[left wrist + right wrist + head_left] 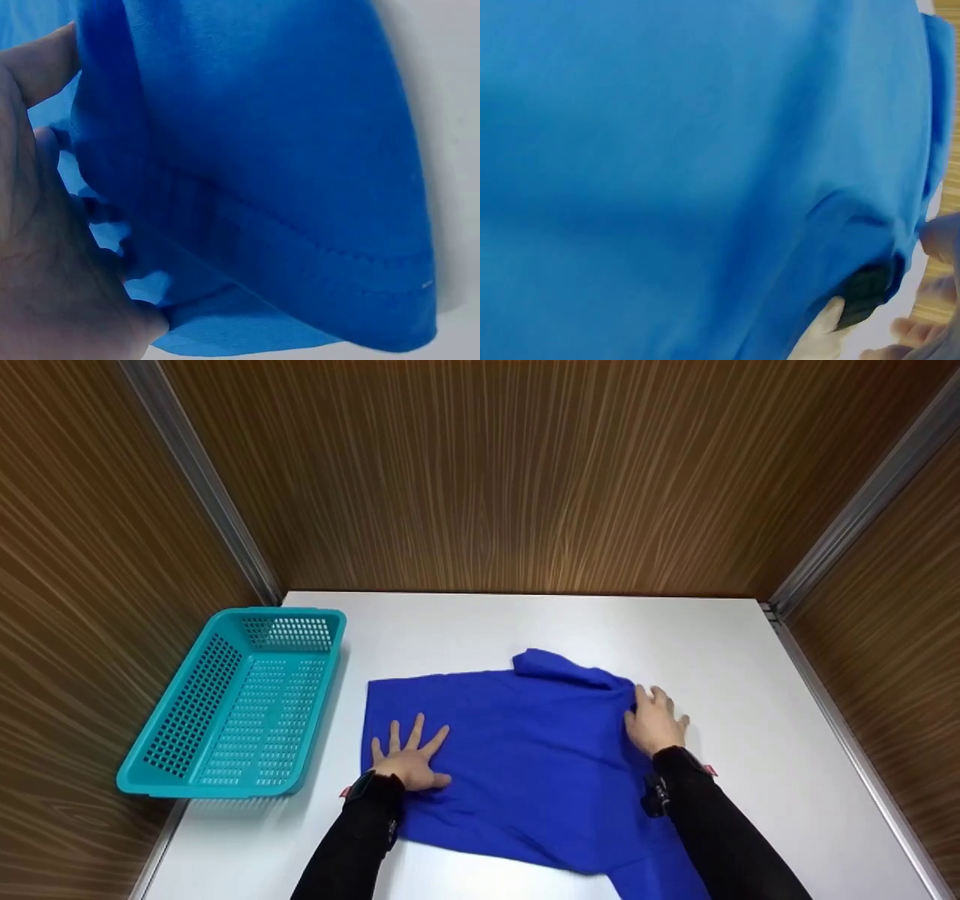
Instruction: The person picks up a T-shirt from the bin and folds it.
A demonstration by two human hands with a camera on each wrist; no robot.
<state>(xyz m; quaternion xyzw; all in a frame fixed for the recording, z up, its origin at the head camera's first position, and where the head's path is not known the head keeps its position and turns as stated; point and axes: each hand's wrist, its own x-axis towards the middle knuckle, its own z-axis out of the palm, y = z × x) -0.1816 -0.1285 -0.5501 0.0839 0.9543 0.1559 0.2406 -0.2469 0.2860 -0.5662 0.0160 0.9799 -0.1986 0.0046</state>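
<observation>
Blue shirt [525, 757] lies partly folded mid-table [750, 660], collar [559, 666] at the far edge; left hand [409, 757] presses flat with fingers spread on its left part, apparently pinning the cloth so it won't slide. Right hand [656, 720] rests on the right edge near the collar, fingers lightly bent, grip unclear. Teal basket [232, 705] sits apart at left, half off the table; nothing blocks the hands.
</observation>
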